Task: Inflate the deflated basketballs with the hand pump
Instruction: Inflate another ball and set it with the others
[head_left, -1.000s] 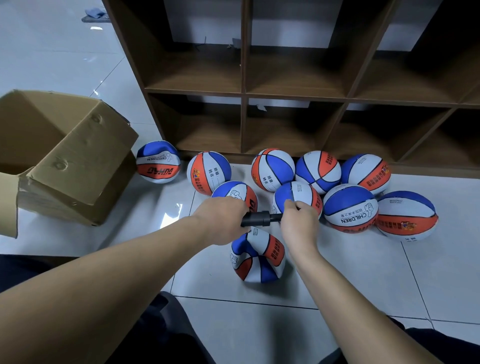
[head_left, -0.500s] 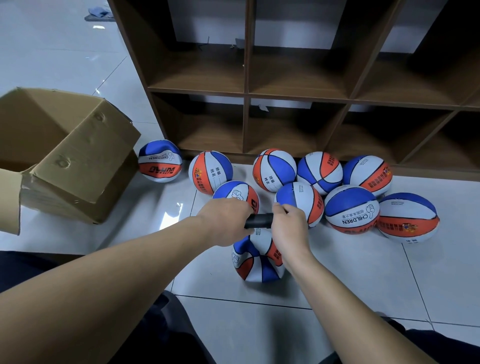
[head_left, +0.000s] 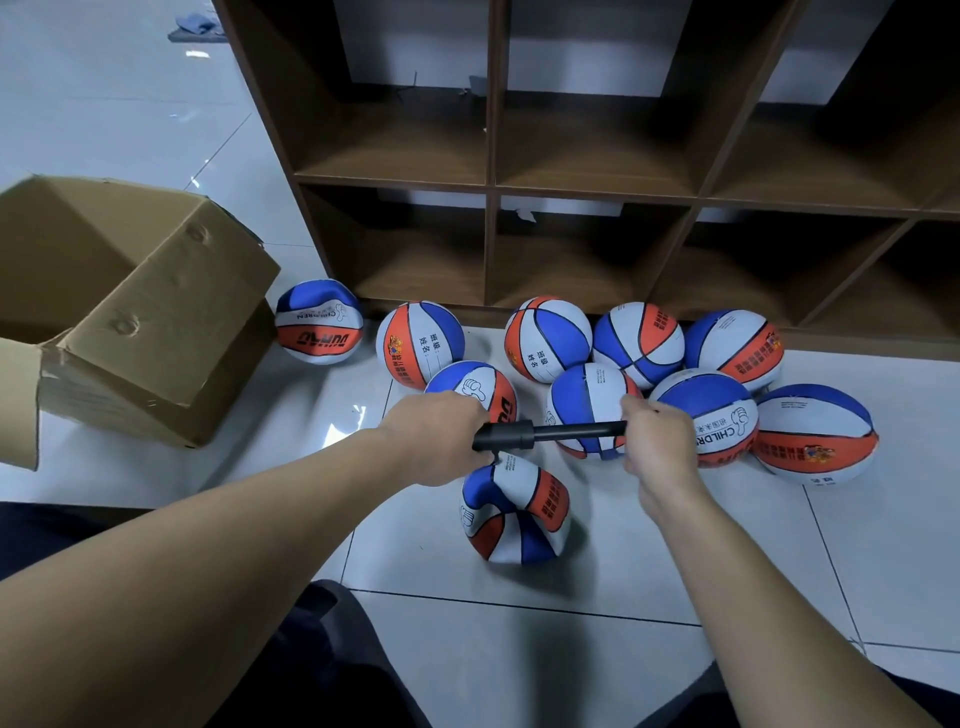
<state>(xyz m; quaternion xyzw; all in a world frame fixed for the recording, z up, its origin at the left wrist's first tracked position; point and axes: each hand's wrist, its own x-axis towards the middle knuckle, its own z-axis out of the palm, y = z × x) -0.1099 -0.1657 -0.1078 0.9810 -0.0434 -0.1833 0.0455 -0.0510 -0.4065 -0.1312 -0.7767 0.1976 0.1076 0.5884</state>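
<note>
- On a glossy white tiled floor (head_left: 675, 545) crossed by dark grout lines, a slack, dented red, white and blue basketball (head_left: 514, 512) sits directly below a slim black hand pump (head_left: 545, 434) held level above it.
- Left hand (head_left: 436, 436) is wrapped around the pump's thicker barrel end; right hand (head_left: 657, 441) is curled around the handle end, with the thin rod drawn out between the two fists.
- Beyond the hands, nine more balls in the same colours crowd the tiles; one, printed "CHILDREN" (head_left: 711, 415), lies just behind the right hand, touching its neighbours.
- Along the back stands a dark brown wooden cubby shelf (head_left: 491, 187) with open compartments; the rear balls lie close to its base.
- At left, an open brown cardboard box (head_left: 156, 332) rests on the tiles, flaps raised, one ball (head_left: 319, 322) just beside it.
- Far off at the top left, a small blue cloth (head_left: 195, 23) lies on the floor.
- Dark trousers (head_left: 311, 665) fill the bottom edge.
</note>
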